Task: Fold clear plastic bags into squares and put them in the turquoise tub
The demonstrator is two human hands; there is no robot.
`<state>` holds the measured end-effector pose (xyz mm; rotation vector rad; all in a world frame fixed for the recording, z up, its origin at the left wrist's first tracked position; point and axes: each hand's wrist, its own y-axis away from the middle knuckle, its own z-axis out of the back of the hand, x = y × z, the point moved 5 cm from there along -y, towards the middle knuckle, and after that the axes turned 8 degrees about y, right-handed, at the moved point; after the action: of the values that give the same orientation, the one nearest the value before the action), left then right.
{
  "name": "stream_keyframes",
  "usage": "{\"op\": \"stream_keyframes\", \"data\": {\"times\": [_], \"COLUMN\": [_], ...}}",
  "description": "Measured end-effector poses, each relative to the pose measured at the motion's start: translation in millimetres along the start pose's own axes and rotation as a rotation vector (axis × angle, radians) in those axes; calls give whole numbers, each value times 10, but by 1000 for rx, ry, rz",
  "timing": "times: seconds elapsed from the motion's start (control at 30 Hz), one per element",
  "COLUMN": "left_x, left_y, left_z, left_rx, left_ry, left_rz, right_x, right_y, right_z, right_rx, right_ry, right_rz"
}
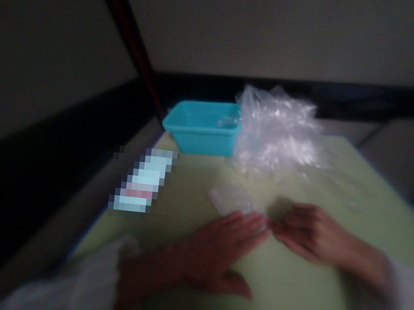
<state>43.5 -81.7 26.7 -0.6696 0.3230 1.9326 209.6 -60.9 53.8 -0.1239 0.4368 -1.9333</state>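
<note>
My left hand (218, 255) lies palm down with its fingers stretched out over the near edge of a small clear plastic bag (232, 197) on the yellow-green table (288, 296). Just to the right, my right hand (310, 232) is curled, its fingertips pinched at the bag's right end beside my left fingertips. What sits between those fingertips is too blurred to tell, though they appear to touch the bag's edge.
A turquoise basket (208, 143) with some clear plastic in it stands at the back of the table. Right beside it lies a large heap of clear plastic bags (279, 133). A pixelated pale rectangle (145, 180) is at the left edge.
</note>
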Motion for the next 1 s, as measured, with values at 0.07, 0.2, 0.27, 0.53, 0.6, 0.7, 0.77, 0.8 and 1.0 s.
{"op": "stream_keyframes", "data": {"times": [0.07, 0.2, 0.27, 0.53, 0.6, 0.7, 0.77, 0.8, 1.0], "left_x": [8, 9, 7, 7, 12, 20, 20, 20, 90], "left_y": [2, 2, 1, -18, -22, -26, -27, -27, -20], "left_z": [-6, -19, -19, -9, -2, 13, 19, 21, 73], "left_rx": [-1, 2, -1, -37, -60, -78, -71, -63, -24], "left_ry": [5, 10, 11, 26, 41, 59, 58, 52, -28], "left_rz": [20, 7, -2, -3, -13, -10, -4, -2, 14], "right_x": [5, 9, 11, 85, 103, 107, 105, 105, 119], "right_y": [-2, -12, -24, -75, -68, -57, -54, -56, -68], "right_z": [-8, -44, -49, 55, 58, 24, 3, -2, 13], "right_rx": [6, 40, 48, -72, -86, -60, -37, -29, -4], "right_ry": [3, -11, -29, -92, -75, -74, -99, -109, -103], "right_rz": [3, 5, -6, 21, 52, 63, 55, 52, 56]}}
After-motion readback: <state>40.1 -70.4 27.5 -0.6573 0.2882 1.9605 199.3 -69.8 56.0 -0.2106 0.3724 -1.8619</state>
